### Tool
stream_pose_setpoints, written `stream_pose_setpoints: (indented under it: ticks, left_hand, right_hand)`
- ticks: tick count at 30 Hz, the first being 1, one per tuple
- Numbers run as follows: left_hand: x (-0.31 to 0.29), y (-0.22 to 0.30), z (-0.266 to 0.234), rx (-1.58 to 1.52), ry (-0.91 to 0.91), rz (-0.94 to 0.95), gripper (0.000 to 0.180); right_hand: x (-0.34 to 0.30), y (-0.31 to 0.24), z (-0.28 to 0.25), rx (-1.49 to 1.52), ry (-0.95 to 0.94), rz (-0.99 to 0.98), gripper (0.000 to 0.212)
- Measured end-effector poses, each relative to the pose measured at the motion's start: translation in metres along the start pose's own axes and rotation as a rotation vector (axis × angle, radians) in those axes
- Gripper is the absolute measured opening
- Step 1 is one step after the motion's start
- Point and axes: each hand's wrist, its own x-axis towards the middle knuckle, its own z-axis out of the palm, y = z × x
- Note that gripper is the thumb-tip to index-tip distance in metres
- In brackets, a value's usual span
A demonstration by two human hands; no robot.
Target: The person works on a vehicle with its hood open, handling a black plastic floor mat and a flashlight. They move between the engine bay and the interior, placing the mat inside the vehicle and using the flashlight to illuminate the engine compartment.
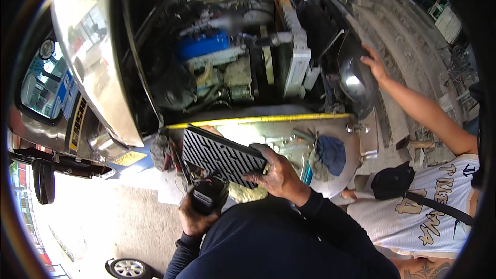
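My right hand (pixel 281 175) grips a flat black rectangular panel with pale zigzag slots (pixel 222 156) by its right end, thumb on the near edge. The panel is tilted in front of my body, near the car's fender. My left hand (pixel 196 218) is closed around a black tool with a blocky base (pixel 207 196), which looks like a cordless power tool. Its front end lies close to the panel's lower left corner; whether they touch I cannot tell. Beyond them is the open engine bay (pixel 227 67), with a blue engine cover (pixel 203 45) and a radiator (pixel 298 67).
Wrenches (pixel 281 147) and a dark blue rag (pixel 330 156) lie on the fender, below a yellow strip (pixel 258 120). At right, a co-worker in a white jersey (pixel 413 206) rests a hand (pixel 376 64) by the headlight. A wheel (pixel 129 268) is on the floor at lower left.
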Motion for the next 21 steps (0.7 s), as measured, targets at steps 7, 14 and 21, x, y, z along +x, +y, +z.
stream_pose_setpoints:
  ticks: [7, 14, 21]
  left_hand:
    - [-0.005, 0.022, -0.011, -0.038, 0.108, 0.036, 0.065]
    - [0.054, 0.023, -0.022, 0.073, 0.099, -0.045, 0.061]
    - [0.140, 0.044, 0.012, -0.078, 0.077, -0.012, 0.066]
  right_hand:
    - [-0.036, 0.049, -0.039, 0.182, 0.009, 0.572, 0.055]
    - [0.025, 0.100, -0.093, -0.389, 0.179, 0.335, 0.032]
    - [0.136, 0.190, -0.131, -0.743, -0.235, 0.250, 0.041]
